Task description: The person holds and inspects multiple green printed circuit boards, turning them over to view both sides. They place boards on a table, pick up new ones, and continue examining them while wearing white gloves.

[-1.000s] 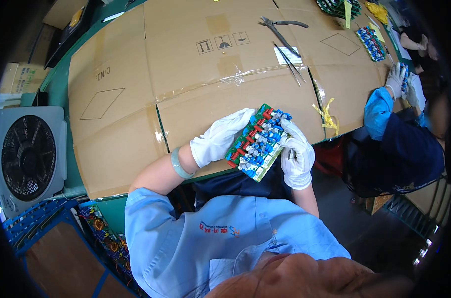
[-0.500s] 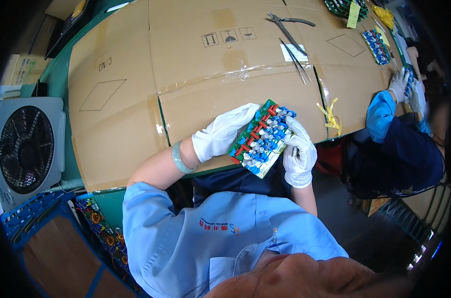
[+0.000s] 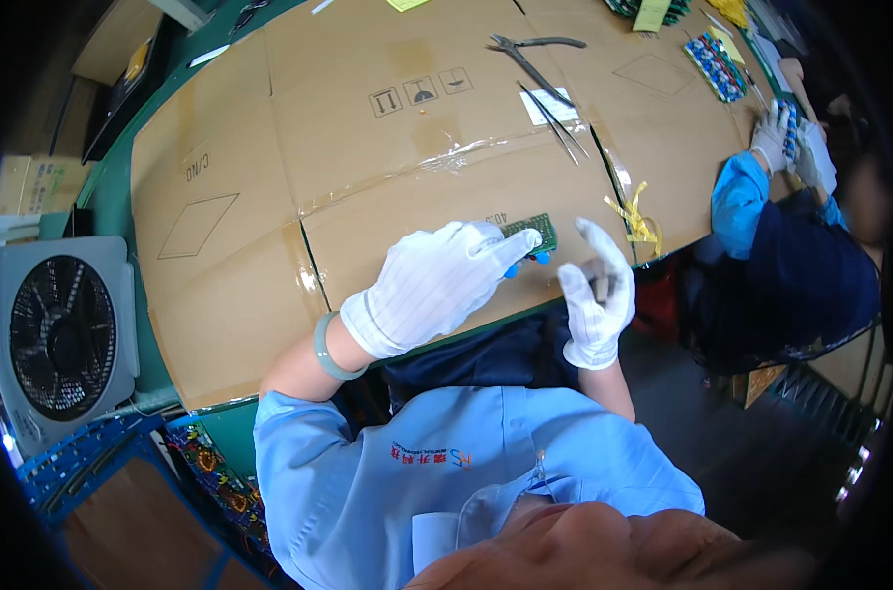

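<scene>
Left: your fingers (image 3: 531,239) pinch a green circuit board (image 3: 542,225) | right: your bent fingers (image 3: 615,255) stand apart beside it | beyond your fingers: tweezers (image 3: 542,110), then pliers (image 3: 528,64), on cardboard (image 3: 407,157)

Grey fan (image 3: 63,334) at left, probably a carton (image 3: 58,183) dimly beyond it, yellow ribbon (image 3: 636,219) on flat cardboard (image 3: 368,157).

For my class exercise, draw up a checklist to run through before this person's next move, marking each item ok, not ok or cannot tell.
1. Left hand gripping the circuit board: ok.
2. Right hand on the board: not ok; it is apart from it.
3. Right hand free of small parts: cannot tell; curled fingers hide its palm.
4. Board's component side facing the camera: not ok; the green underside shows.
5. Pliers and tweezers lying on the cardboard: ok.
</scene>
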`<state>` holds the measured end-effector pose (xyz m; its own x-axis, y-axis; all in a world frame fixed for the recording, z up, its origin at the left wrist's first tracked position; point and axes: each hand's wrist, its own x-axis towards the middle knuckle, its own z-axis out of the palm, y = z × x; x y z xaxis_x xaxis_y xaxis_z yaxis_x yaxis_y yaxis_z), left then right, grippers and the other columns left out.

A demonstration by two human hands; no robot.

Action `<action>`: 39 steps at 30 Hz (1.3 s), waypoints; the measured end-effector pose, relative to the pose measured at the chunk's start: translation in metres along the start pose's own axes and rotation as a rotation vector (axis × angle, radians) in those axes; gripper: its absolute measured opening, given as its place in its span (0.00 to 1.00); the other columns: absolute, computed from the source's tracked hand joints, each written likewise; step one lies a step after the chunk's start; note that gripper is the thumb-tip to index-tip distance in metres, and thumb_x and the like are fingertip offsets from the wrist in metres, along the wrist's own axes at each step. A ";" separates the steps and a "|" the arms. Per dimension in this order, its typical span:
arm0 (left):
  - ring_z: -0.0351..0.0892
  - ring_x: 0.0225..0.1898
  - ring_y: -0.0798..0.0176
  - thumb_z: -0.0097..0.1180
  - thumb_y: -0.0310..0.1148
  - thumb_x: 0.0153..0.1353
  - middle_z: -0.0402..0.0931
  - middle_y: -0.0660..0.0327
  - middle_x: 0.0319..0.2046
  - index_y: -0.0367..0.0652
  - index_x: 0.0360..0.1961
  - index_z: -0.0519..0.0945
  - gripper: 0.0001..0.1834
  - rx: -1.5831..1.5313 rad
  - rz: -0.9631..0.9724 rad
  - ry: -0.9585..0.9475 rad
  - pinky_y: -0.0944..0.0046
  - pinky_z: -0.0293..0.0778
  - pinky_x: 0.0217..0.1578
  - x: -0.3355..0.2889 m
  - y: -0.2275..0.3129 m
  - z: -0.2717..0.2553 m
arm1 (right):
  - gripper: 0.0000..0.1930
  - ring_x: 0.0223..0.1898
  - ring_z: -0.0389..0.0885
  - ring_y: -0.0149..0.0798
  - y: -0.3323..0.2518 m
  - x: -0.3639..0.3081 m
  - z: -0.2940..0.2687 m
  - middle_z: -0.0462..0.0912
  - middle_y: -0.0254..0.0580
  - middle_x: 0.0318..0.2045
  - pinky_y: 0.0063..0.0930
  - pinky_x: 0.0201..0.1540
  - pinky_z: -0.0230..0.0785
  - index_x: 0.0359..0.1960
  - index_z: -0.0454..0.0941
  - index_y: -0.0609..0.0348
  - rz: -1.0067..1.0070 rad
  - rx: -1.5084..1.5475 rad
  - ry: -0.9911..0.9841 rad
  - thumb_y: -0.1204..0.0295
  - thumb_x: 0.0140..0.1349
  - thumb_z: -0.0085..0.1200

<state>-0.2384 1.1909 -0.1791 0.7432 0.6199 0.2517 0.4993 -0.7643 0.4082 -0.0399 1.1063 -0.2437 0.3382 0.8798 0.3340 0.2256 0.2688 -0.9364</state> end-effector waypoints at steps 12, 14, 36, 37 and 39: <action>0.79 0.31 0.62 0.64 0.30 0.49 0.79 0.65 0.33 0.48 0.43 0.79 0.18 -0.005 0.220 0.168 0.63 0.73 0.29 -0.008 -0.014 0.073 | 0.16 0.49 0.82 0.51 0.051 -0.004 -0.025 0.82 0.54 0.47 0.34 0.50 0.75 0.46 0.78 0.69 -0.148 -0.139 -0.319 0.74 0.57 0.61; 0.79 0.31 0.61 0.64 0.30 0.48 0.79 0.65 0.32 0.48 0.42 0.79 0.17 0.003 0.211 0.142 0.63 0.73 0.30 -0.005 -0.016 0.078 | 0.17 0.49 0.82 0.52 0.061 -0.005 -0.025 0.82 0.55 0.47 0.35 0.51 0.75 0.47 0.77 0.69 -0.161 -0.120 -0.288 0.71 0.59 0.60; 0.79 0.39 0.71 0.55 0.27 0.65 0.78 0.58 0.43 0.34 0.55 0.67 0.19 -1.536 -0.875 0.323 0.72 0.76 0.36 0.025 -0.027 0.070 | 0.25 0.22 0.73 0.37 0.011 0.029 -0.028 0.75 0.39 0.25 0.25 0.30 0.70 0.56 0.74 0.62 0.008 -0.254 -0.310 0.72 0.56 0.64; 0.80 0.36 0.71 0.55 0.28 0.65 0.78 0.59 0.40 0.36 0.54 0.67 0.18 -1.542 -0.876 0.375 0.71 0.78 0.33 0.027 -0.028 0.079 | 0.25 0.22 0.74 0.38 0.013 0.027 -0.028 0.76 0.40 0.25 0.26 0.31 0.71 0.56 0.75 0.61 -0.015 -0.312 -0.289 0.71 0.55 0.64; 0.81 0.40 0.67 0.52 0.29 0.67 0.78 0.57 0.43 0.36 0.55 0.68 0.18 -1.582 -0.879 0.367 0.67 0.80 0.40 0.031 -0.033 0.083 | 0.23 0.23 0.77 0.39 0.016 0.021 -0.026 0.77 0.41 0.26 0.27 0.31 0.72 0.53 0.76 0.61 -0.035 -0.383 -0.252 0.71 0.55 0.65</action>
<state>-0.1950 1.2206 -0.2582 0.3011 0.8674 -0.3963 -0.3524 0.4873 0.7990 -0.0048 1.1192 -0.2491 0.1026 0.9535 0.2833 0.5706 0.1769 -0.8020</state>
